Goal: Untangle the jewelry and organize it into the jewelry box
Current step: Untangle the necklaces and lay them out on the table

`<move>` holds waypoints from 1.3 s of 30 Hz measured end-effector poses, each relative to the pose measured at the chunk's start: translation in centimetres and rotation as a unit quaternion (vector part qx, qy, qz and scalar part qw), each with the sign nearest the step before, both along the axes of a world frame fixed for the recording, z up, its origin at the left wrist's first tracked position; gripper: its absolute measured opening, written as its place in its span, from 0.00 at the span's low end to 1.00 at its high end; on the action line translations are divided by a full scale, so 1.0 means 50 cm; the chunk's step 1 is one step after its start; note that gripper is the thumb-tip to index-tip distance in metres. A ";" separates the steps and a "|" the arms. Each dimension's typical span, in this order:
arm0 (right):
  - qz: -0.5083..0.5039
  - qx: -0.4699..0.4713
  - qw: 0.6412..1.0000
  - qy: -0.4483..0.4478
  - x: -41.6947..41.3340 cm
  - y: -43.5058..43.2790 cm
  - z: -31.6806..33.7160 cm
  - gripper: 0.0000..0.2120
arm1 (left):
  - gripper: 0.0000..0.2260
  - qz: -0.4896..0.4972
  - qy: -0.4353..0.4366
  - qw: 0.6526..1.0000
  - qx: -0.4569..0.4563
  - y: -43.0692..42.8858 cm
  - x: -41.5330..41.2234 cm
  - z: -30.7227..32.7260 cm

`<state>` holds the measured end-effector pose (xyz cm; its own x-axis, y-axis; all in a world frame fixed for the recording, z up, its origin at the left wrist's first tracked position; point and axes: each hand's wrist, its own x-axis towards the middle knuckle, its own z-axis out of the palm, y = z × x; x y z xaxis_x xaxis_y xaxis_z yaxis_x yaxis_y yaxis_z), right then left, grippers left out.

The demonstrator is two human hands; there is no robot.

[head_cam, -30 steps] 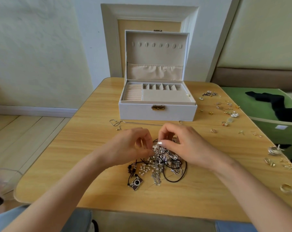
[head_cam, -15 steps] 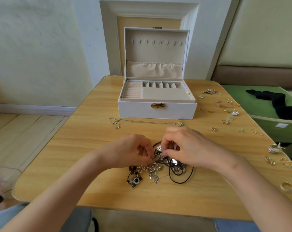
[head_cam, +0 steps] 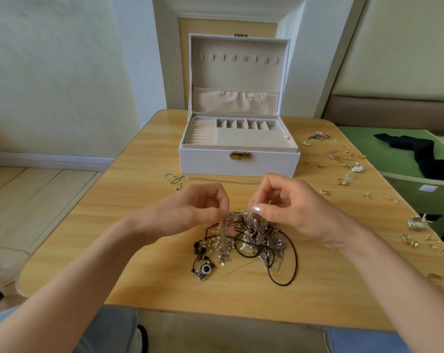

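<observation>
- Top of necklace tangle (head_cam: 251, 240) was pinched from both sides by left hand (head_cam: 190, 212) and right hand (head_cam: 289, 207), equally near.
- Bulk was draped straight below the fingertips.
- Open jewelry box (head_cam: 238, 163) was seen directly beyond.

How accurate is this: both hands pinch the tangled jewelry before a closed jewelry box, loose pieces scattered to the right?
Not closed: the jewelry box is open, lid upright, as the head view shows. Left hand and right hand do pinch the tangled jewelry; loose pieces lie to the right.
</observation>
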<state>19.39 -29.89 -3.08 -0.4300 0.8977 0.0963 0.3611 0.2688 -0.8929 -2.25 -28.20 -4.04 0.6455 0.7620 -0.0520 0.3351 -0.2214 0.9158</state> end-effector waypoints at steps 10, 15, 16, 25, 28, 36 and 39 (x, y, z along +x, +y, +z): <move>-0.046 -0.028 0.995 0.079 -0.002 0.010 -0.001 0.03 | 0.04 0.035 0.080 0.996 0.012 -0.002 -0.001 -0.006; -0.081 0.016 0.992 0.099 0.004 0.014 0.001 0.04 | 0.03 0.038 0.143 0.988 0.039 0.000 -0.003 -0.010; -0.085 0.022 0.989 0.117 0.006 0.013 0.003 0.04 | 0.03 0.031 0.153 0.987 0.045 0.000 -0.003 -0.009; -0.008 -0.019 0.974 0.226 0.001 0.004 0.021 0.08 | 0.17 0.045 0.003 0.992 0.120 0.005 0.017 -0.011; 0.024 -0.009 0.973 0.228 -0.002 0.003 0.028 0.11 | 0.16 0.021 -0.077 0.996 0.046 -0.009 0.039 -0.008; -0.074 0.070 0.979 0.175 0.033 0.019 0.036 0.15 | 0.05 0.043 -0.350 0.934 -0.059 0.004 0.013 0.015; -0.162 0.110 0.976 0.097 0.031 0.020 0.029 0.11 | 0.07 0.007 -0.422 0.900 -0.106 0.014 0.000 0.016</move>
<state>20.95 -28.90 -1.62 -0.0808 0.9317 0.3541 0.2891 0.3618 -0.8863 -2.24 -27.52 -3.22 0.5145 0.8006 0.3071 -0.4989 -0.0118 0.8666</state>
